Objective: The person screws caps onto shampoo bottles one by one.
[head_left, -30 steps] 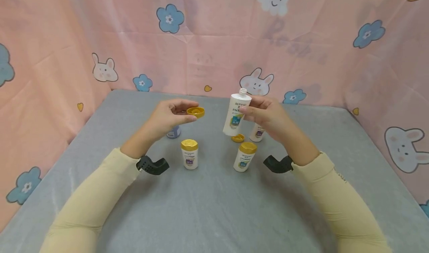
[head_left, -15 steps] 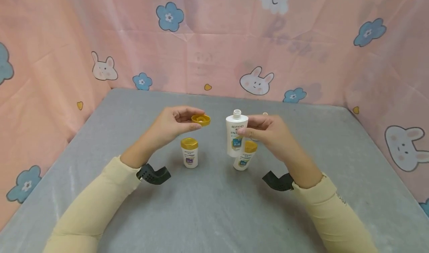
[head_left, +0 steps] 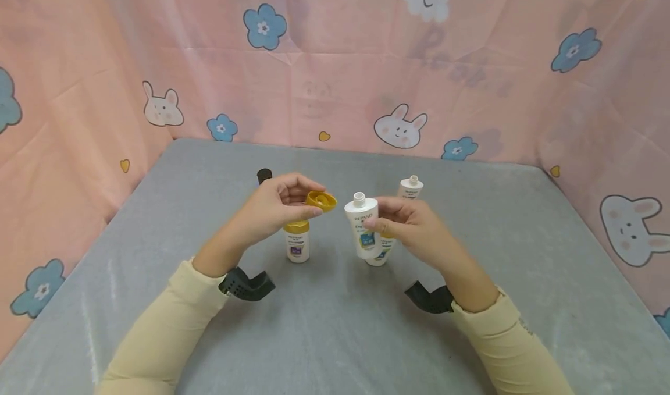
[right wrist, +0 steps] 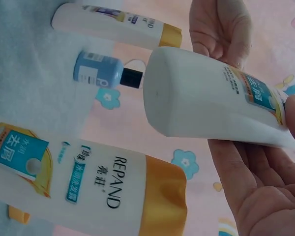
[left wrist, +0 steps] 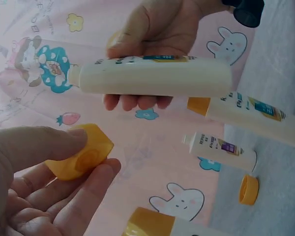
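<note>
My left hand (head_left: 280,212) pinches a gold flip-top bottle cap (head_left: 321,201) between thumb and fingers, its hollow inner side showing. To its right, my right hand (head_left: 416,223) grips a white shampoo bottle (head_left: 362,226) around its side, above the table. That bottle's narrow neck is bare, and a small gap separates it from the cap. Behind it a white bottle with a gold cap (left wrist: 198,105) stands partly hidden. Below my left hand is another gold-capped white bottle (head_left: 297,248).
An uncapped white bottle (head_left: 411,187) stands behind my right hand. A loose gold cap (left wrist: 249,190) lies near it on the grey table (head_left: 335,337). Behind my left hand stands a blue bottle (right wrist: 96,69) with a black cap. Pink printed cloth (head_left: 335,63) surrounds the table.
My right hand has lowered the white bottle and brought it left. My left hand has moved right and down with the cap, now more tilted. The gap between them has narrowed.
</note>
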